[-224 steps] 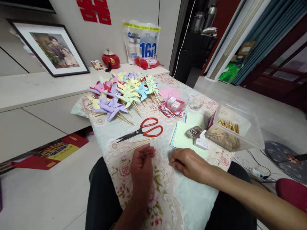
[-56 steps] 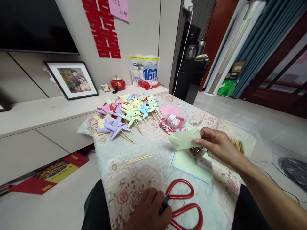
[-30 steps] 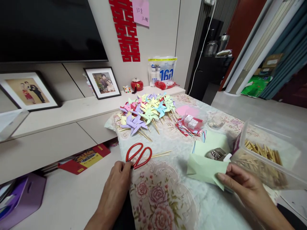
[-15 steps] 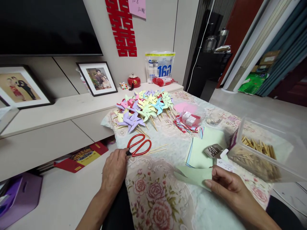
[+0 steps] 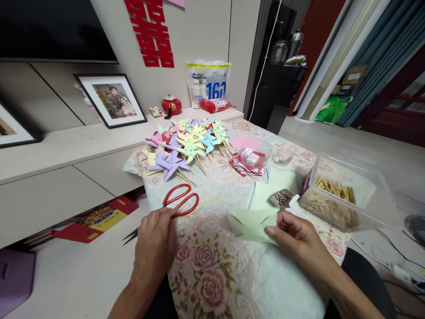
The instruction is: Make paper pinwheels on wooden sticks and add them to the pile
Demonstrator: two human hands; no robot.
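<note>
Since half a second ago your left hand [image 5: 154, 241] has drawn the red-handled scissors [image 5: 168, 209] back over the near-left edge of the table [image 5: 285, 292], so the blade tips now hang out past the cloth above the floor, and your right hand [image 5: 297, 232] has carried the pale green paper sheet [image 5: 250, 223] left toward the middle. You grip the scissors at the pivot, fingers closed over it; their long axis runs diagonally, red loops pointing up-right onto the table, dark blades pointing down-left. Your right hand pinches the green sheet at its right edge; the sheet is cut into pointed flaps and lies nearly flat just above the flowered cloth. Bare cloth lies open between your two hands and toward you. Two wooden sticks [image 5: 207, 202] lie just beyond the scissor loops. Behind the sheet sits a stack of coloured paper [image 5: 262, 195], with a clear box of sticks [image 5: 335, 201] to its right. Farther back lies a heap of finished pinwheels [image 5: 186, 141].
</note>
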